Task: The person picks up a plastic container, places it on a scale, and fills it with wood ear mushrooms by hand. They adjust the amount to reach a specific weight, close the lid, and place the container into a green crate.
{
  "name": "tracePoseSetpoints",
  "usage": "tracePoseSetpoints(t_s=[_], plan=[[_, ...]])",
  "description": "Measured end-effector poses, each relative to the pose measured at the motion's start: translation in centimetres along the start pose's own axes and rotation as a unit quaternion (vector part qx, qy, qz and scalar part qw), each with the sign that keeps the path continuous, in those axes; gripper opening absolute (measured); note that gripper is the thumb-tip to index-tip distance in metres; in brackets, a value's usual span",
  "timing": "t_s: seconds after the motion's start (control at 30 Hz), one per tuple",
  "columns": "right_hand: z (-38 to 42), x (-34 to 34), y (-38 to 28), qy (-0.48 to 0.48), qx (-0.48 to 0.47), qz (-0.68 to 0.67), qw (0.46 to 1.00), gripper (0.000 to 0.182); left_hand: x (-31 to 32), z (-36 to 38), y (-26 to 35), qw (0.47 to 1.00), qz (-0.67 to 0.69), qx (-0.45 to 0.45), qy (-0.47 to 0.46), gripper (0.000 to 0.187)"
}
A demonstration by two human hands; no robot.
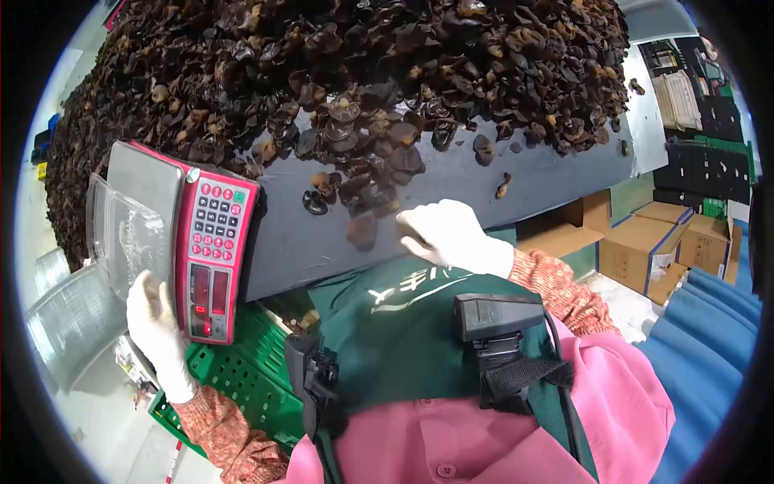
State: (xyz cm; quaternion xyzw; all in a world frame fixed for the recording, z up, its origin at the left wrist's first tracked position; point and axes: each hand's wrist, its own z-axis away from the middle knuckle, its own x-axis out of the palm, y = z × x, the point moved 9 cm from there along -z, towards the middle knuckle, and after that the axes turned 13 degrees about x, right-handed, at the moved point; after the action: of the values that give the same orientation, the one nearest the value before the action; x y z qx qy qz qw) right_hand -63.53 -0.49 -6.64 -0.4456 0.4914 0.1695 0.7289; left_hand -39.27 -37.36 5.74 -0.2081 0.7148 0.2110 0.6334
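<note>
- The heap of dark pieces (363,48) covers the far side of the grey tabletop (286,226). It is best worked from its near edge, a few pieces drawn out at a time, so that the pile does not slump. The pieces look thin, cupped and ear-like, near-black to amber brown, with a wet shine in places.
- The pink scale (218,218) stands at the left of the tabletop, its red display lit. A light touch around it would keep the reading steady.
- The clear tray (129,234) is over the scale's metal pan. Placing it squarely, away from the casing, would be wise.
- The left hand (156,327), in a pale glove, is at the tray's near edge, fingers and thumb raised and a little apart; whether it grips the tray, I cannot tell.
- The right hand (451,234), also gloved, is over the tabletop's near edge, fingers bent, thumb apart, nothing visible between them. Such slick, floppy pieces call for a soft pinch.
- A blurred piece (363,231) is just beside the right hand's fingertips, its outline smeared.
- A small brown piece (503,185) lies apart from the heap, narrow and curled.
</note>
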Motion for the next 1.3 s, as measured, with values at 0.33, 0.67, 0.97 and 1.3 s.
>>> tracePoseSetpoints(t_s=[0.33, 0.67, 0.97, 1.3], plan=[[-3.9, -8.0, -0.7, 0.29, -0.058, -0.103, 0.95, 0.038, 8.1, 2.4, 20.9, 0.93, 0.207, 0.304, -0.004, 0.115], [-5.6, -1.6, -3.3, 0.105, -0.151, -0.237, 0.954, 0.04, 14.4, 2.1, 26.6, 0.942, 0.265, 0.197, 0.059, 0.139], [-13.4, -5.4, -2.8, 0.234, -0.062, -0.002, 0.97, 0.04, 14.9, 1.6, 26.4, 0.951, 0.268, 0.15, 0.03, 0.151], [-6.2, -1.8, -7.3, 0.045, -0.244, -0.122, 0.961, 0.045, 15.7, 1.0, 24.9, 0.947, 0.296, 0.111, 0.061, 0.134]])
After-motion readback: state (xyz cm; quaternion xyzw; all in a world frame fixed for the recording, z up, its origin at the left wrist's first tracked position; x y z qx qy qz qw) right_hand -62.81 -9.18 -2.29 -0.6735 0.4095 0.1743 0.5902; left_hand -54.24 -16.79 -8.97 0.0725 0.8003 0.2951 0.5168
